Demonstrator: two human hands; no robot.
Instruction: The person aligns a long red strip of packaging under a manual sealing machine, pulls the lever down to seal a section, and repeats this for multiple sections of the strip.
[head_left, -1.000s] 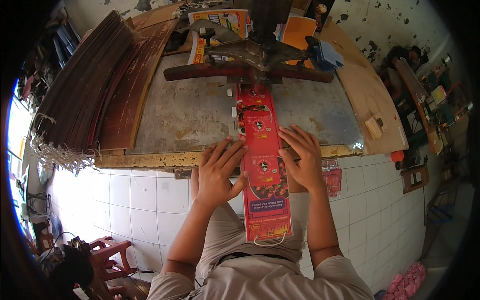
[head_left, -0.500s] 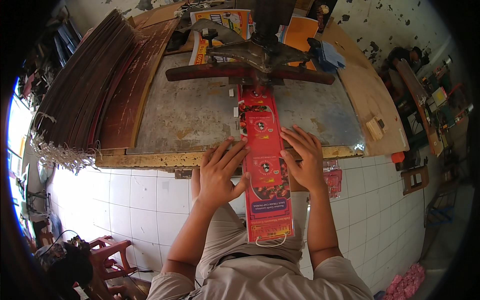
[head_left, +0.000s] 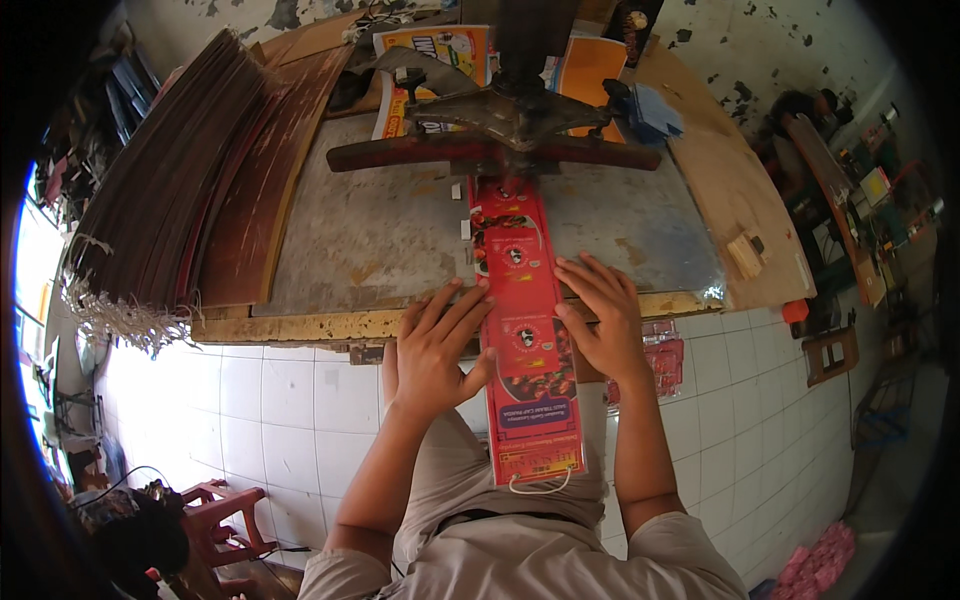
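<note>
A long red printed strip (head_left: 522, 292) with food pictures runs from my lap across the table edge to beneath a dark metal press (head_left: 515, 118). Its far end is hidden under the press bar. At the near end hangs a white cord loop (head_left: 540, 490). My left hand (head_left: 438, 342) lies along the strip's left edge, fingers stretched out and thumb pointing toward it. Against the right edge rests my right hand (head_left: 604, 318), palm down with its fingers extended. Neither hand is wrapped round anything. Two small white blocks (head_left: 465, 230) sit left of the strip.
A tall stack of dark brown boards (head_left: 180, 170) with cord tufts stands on the table's left. Printed sheets (head_left: 440, 60) lie behind the press. A small wooden block (head_left: 745, 255) is at right; a red stool (head_left: 225, 520) stands on the floor at lower left.
The view has shifted slightly, so the table and press appear a little further left. Both hands keep their places beside the red strip.
</note>
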